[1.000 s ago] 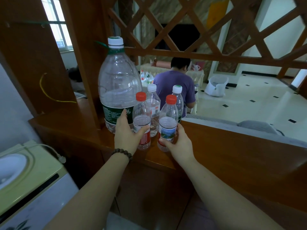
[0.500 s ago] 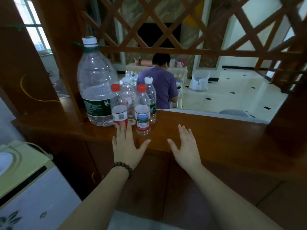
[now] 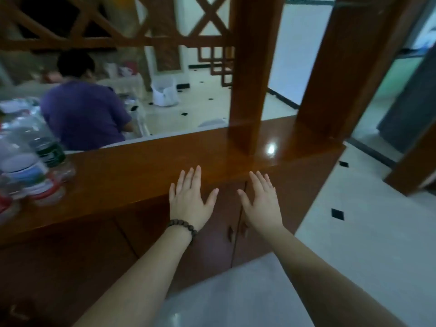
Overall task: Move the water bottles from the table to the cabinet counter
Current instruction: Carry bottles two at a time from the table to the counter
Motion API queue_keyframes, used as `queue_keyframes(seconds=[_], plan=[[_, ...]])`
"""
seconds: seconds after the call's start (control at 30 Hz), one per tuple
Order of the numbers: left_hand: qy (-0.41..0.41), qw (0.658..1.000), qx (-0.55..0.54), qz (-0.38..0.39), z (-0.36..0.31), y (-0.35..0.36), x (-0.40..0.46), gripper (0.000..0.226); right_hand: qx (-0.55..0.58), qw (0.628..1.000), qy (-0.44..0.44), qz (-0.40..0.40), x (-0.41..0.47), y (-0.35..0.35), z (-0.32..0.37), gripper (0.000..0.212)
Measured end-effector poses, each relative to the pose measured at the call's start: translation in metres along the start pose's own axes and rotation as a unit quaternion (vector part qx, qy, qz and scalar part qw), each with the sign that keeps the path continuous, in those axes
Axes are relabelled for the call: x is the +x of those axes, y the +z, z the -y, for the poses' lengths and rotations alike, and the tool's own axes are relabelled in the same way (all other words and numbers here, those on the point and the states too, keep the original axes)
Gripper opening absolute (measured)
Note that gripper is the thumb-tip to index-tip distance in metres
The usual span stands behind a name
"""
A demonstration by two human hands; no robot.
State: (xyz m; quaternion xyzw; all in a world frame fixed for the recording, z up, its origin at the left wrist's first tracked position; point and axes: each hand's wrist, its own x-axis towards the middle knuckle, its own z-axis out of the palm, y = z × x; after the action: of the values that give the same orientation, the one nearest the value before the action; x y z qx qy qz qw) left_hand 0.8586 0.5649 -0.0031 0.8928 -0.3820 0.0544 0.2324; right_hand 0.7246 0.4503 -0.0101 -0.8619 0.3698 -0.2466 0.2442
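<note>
Several clear water bottles (image 3: 30,166) with red and green labels stand blurred at the far left of the brown wooden cabinet counter (image 3: 146,161). My left hand (image 3: 188,199), with a bead bracelet at the wrist, is spread flat with straight fingers over the counter's front edge. My right hand (image 3: 259,199) is spread the same way just to its right. Both hands hold nothing and are well to the right of the bottles.
Two thick wooden posts (image 3: 254,67) rise from the counter at the right, with lattice above. Beyond the counter a person in a purple shirt (image 3: 82,112) sits facing away. Cabinet doors (image 3: 212,232) lie below; white tiled floor (image 3: 354,232) spreads right.
My hands let go of the two red-capped bottles and drew back empty. The view has swung right, so the bottles now sit at the far left edge.
</note>
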Motion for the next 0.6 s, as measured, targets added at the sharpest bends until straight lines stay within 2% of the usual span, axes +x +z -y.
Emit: queue_keyframes(seconds=[0.1,0.23,0.4,0.6], plan=[[0.081,0.996,-0.02,0.04,-0.059,0.026,0.005,0.073,-0.041,0.994,0.082,-0.052,-0.02,-0.037,-0.047,0.06],[0.184,0.976,-0.051,0.105,-0.142,0.061,-0.01,0.071,-0.092,0.968,0.209,-0.102,-0.064,-0.088,-0.105,0.062],[0.309,0.929,-0.094,0.182,-0.229,0.094,-0.058,0.069,-0.12,0.92,0.331,-0.173,-0.149,-0.146,-0.155,0.062],[0.433,0.858,-0.128,0.245,-0.31,0.114,-0.139,0.073,-0.148,0.844,0.452,-0.248,-0.256,-0.187,-0.182,0.062]])
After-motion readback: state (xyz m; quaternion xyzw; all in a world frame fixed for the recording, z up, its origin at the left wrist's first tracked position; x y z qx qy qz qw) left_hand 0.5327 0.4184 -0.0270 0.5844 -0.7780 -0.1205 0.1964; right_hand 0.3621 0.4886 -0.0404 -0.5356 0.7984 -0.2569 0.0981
